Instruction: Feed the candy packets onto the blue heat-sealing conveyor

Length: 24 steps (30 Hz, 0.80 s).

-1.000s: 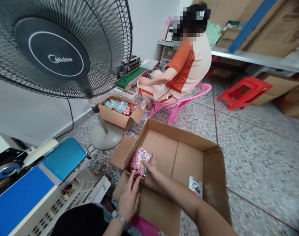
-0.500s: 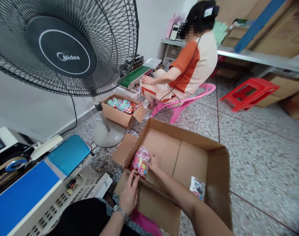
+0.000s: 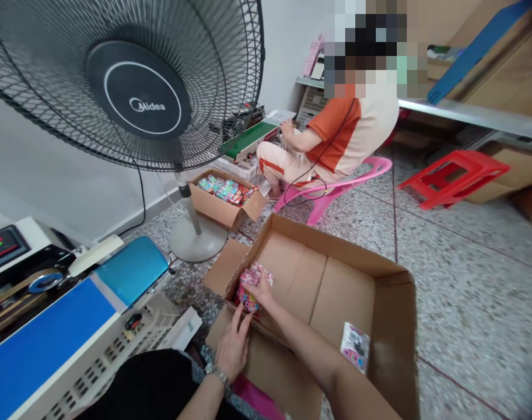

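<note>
A cardboard box [image 3: 340,286] stands open before me. In its near left corner are shiny pink, colourful plastic packets [image 3: 249,298]. My right hand [image 3: 261,289] reaches into the box with its fingers closed over a pink packet, thumb on top. My left hand [image 3: 233,344], a watch on its wrist, rests at the box's near edge. Its fingers are stretched out, their tips close to the packets; whether they touch is hard to see. A white packet with a dark picture [image 3: 355,346] lies on the right side of the box floor.
A large fan [image 3: 191,227] stands ahead on the left. At lower left is a machine with a blue belt [image 3: 65,335]. A smaller box of packets [image 3: 217,207] stands beyond the fan. A person [image 3: 336,134] sits on a pink chair [image 3: 357,182]; a red stool [image 3: 458,175] is to the right.
My right hand has shifted slightly left and its fingers close further over the pink packet, which looks more bunched. The seated person's hand has lifted toward the green belt. The view has tilted a little.
</note>
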Available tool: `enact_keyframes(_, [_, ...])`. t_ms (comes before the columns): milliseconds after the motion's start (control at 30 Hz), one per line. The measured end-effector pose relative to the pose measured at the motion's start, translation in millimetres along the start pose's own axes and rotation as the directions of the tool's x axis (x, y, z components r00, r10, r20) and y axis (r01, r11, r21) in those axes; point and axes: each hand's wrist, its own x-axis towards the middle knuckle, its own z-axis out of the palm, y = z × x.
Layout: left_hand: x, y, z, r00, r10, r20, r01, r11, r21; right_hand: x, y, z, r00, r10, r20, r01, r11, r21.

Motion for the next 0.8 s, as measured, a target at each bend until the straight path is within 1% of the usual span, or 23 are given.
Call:
enact_keyframes(167, [-0.8,-1.9,0.6,0.999,0.023,-0.035,-0.023,1.0,-0.008,7.8,-11.0,14.7,0.999,0.052,-0.004,-0.052,0.997,0.055])
enact_keyframes(233, [-0.3,-2.5,-0.8,0.998,0.038,-0.048,-0.038,0.999,0.01,7.9,-12.1,14.0,0.998,0.064,-0.002,-0.064,0.992,0.109])
enact_keyframes(300, [1.2,-1.6,-3.7,0.996,0.063,-0.066,-0.06,0.997,0.045,6.6,-11.1,7.5,0.997,0.075,0.002,-0.074,0.98,0.187])
enact_keyframes(433, [4.3,4.9,-9.7,0.988,0.085,-0.127,-0.072,0.992,0.107,1.0,-10.5,-20.3,0.996,0.083,0.02,-0.085,0.924,0.373])
enact_keyframes(567, [4.0,8.7,-12.6,0.989,0.058,-0.138,-0.046,0.995,0.085,-4.7,-19.7,-57.0,0.994,0.103,0.024,-0.101,0.857,0.505])
enact_keyframes(633, [5.2,8.6,-14.0,0.989,0.056,-0.14,-0.053,0.998,0.025,-6.5,-26.9,-74.1,0.993,0.113,0.021,-0.106,0.833,0.543])
enact_keyframes(700, [8.8,8.8,-15.5,0.985,0.063,-0.159,-0.076,0.994,-0.076,-7.6,-34.7,-88.9,0.994,0.11,0.015,-0.099,0.812,0.575])
enact_keyframes(800, [17.8,12.1,-16.1,0.967,0.086,-0.238,-0.147,0.957,-0.25,-8.6,-47.6,-105.6,0.997,0.072,0.012,-0.065,0.791,0.608])
